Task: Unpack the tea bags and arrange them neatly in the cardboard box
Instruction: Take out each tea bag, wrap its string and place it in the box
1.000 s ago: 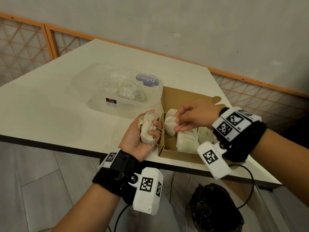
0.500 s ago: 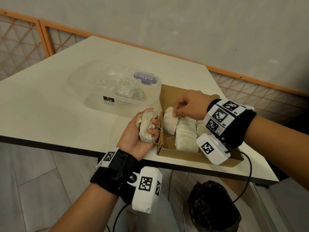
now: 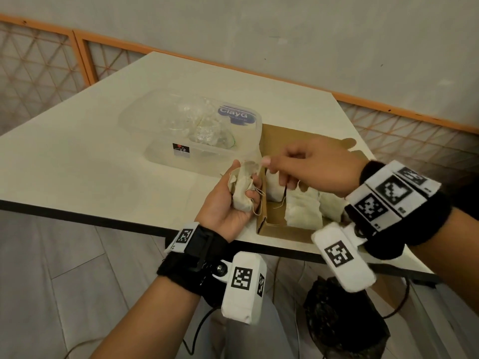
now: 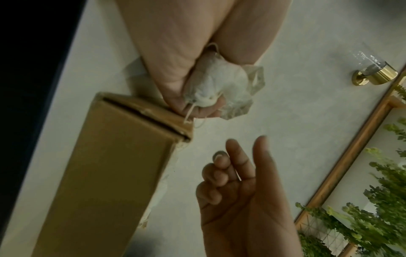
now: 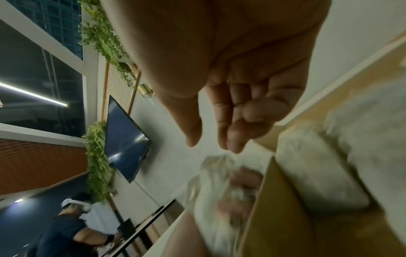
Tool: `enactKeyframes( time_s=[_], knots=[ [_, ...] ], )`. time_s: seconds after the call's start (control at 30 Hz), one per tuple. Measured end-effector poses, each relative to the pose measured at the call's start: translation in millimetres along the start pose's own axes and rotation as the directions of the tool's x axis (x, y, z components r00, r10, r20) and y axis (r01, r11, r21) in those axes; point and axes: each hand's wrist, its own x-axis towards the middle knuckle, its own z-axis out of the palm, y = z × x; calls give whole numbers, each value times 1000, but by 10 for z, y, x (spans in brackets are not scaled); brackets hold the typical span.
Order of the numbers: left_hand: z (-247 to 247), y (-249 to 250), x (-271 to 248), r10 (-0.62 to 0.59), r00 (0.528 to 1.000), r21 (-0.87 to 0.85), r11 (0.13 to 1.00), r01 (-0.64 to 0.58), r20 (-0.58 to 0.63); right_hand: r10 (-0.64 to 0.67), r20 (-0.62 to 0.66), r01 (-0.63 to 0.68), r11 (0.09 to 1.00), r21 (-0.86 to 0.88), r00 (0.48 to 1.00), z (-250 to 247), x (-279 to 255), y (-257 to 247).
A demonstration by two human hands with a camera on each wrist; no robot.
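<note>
My left hand (image 3: 233, 200) grips a cream tea bag (image 3: 242, 187) still in its clear wrapper, just left of the open cardboard box (image 3: 269, 226). The left wrist view shows the fingers curled round this wrapped tea bag (image 4: 215, 87) next to the box corner (image 4: 114, 173). My right hand (image 3: 272, 169) hovers above the box's left end, fingertips close to the wrapper's top and holding nothing. In the right wrist view its thumb and fingers (image 5: 232, 139) are apart and empty. Unwrapped tea bags (image 3: 302, 211) lie side by side in the box.
A clear plastic tub (image 3: 202, 130) with crumpled clear wrappers stands on the white table (image 3: 90, 164) behind my left hand, touching the box. The table's front edge runs just under my wrists. A black bag (image 3: 344, 320) sits on the floor below.
My right hand has let go of the tea bags in the box, lifted and moved left towards the wrapped bag. The left hand has kept its grip and barely moved.
</note>
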Motion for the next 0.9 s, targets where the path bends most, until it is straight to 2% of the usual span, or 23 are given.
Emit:
enactKeyframes(
  time_s=[0.07,0.17,0.37,0.43,0.5,0.63,0.73,0.9],
  knots=[
    [9,-19,-21,36,999,51,998,-36,-4,21,83,-19,999,-27,996,216,-73,-17],
    [31,-48,-70,80,996,94,992,-83,36,10,-17,-12,993,-120,1000,429,-39,59],
    [59,-59,-98,95,994,146,984,-102,55,-81,-167,80,997,-17,983,543,40,193],
    [55,-54,-105,110,993,168,979,-117,47,-62,-194,88,987,131,979,543,56,229],
    [52,-48,-102,126,991,158,979,-131,42,-3,-190,71,933,353,982,525,48,256],
    [44,-34,-85,143,989,138,979,-148,49,85,-149,45,712,700,985,552,14,303],
    [12,-29,-59,167,984,154,972,-175,62,118,-185,76,609,789,976,626,-13,326],
    [-40,-39,-12,170,985,204,964,-171,21,160,-258,146,505,851,953,637,-11,343]
  ],
)
